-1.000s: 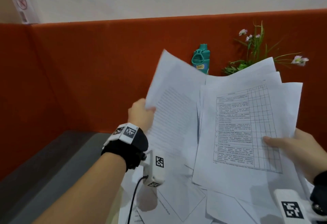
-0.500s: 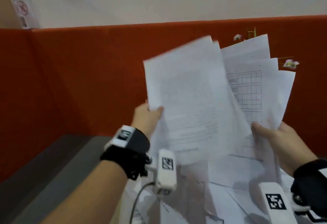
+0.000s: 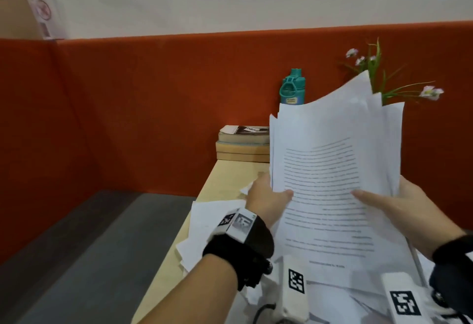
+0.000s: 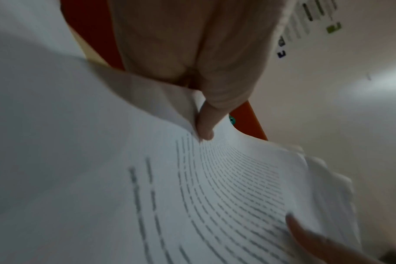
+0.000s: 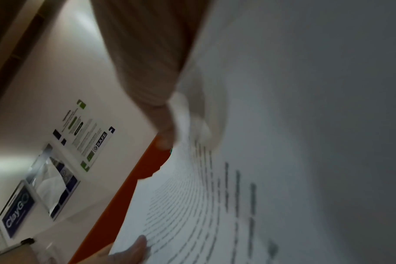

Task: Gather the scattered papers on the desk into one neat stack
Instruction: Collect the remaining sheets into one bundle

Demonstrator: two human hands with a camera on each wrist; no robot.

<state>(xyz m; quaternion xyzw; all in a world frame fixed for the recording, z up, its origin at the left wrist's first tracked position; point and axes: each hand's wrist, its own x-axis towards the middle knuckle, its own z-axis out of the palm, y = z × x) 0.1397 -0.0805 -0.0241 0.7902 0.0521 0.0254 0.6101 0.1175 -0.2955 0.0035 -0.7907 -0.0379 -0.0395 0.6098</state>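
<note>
I hold a loose sheaf of white papers (image 3: 330,170) upright above the desk, a printed text page facing me. My left hand (image 3: 268,197) grips its left edge, thumb on the front; the left wrist view shows that thumb on the text page (image 4: 215,187). My right hand (image 3: 384,203) grips the right edge, thumb across the front, which the right wrist view shows on the same page (image 5: 192,205). The sheets' top edges are uneven and fanned. More loose sheets (image 3: 212,224) lie on the desk (image 3: 222,180) under my wrists.
A stack of books (image 3: 243,144) lies at the desk's back against the orange partition (image 3: 153,106). A teal bottle (image 3: 291,87) and a plant with small pink flowers (image 3: 378,73) stand behind the papers. Grey floor lies left of the desk.
My left hand has swung its text page rightward onto the sheets in my right hand. The table-printed page is now covered, and both hands hold one sheaf.
</note>
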